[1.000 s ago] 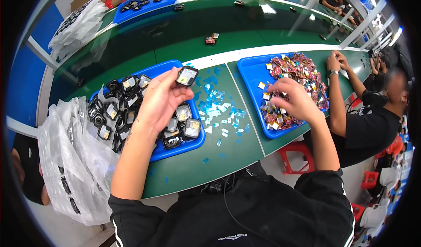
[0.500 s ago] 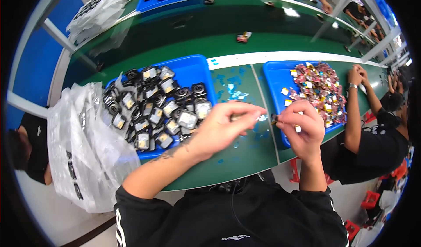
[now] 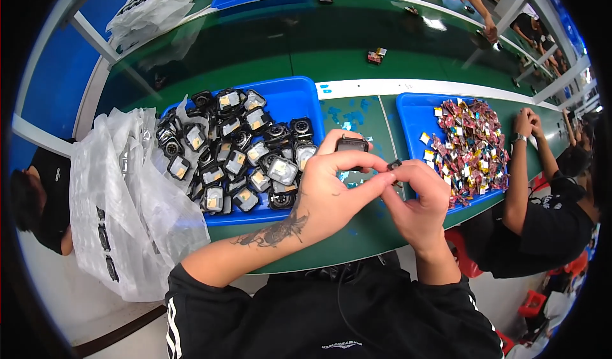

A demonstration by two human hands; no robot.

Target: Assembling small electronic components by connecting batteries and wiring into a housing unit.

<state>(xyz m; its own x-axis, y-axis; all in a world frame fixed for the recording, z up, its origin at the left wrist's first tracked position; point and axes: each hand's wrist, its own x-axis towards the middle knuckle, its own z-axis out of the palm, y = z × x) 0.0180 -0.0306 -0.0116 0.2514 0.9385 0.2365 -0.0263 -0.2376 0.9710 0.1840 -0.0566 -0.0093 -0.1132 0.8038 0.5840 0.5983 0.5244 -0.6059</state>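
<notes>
In my left hand point(image 3: 331, 177) a black square watch case point(image 3: 352, 144) sits against the curled fingers, its dark face turned up. A small black part point(image 3: 394, 165) is pinched where the fingertips of both hands meet. My right hand point(image 3: 417, 196) is closed on this part with thumb and forefinger; its other fingers are folded. To the left, a blue tray point(image 3: 309, 94) is heaped with several black watch cases point(image 3: 236, 158), many showing silver-grey insides. At the right, another blue tray point(image 3: 408, 120) holds a pile of small reddish parts with yellow and white pieces point(image 3: 472, 148).
Blue film scraps point(image 3: 350, 120) lie on the green table between the trays. Clear plastic sheeting point(image 3: 127, 199) hangs beside the left tray. A dark conveyor belt point(image 3: 255, 46) runs beyond, carrying a small red-and-white part point(image 3: 376, 55). A person point(image 3: 542, 219) sits close on the right.
My hands have come together, the left moving right until the fingertips meet at the small part. The watch case in my left hand now shows. The whole view has shifted slightly.
</notes>
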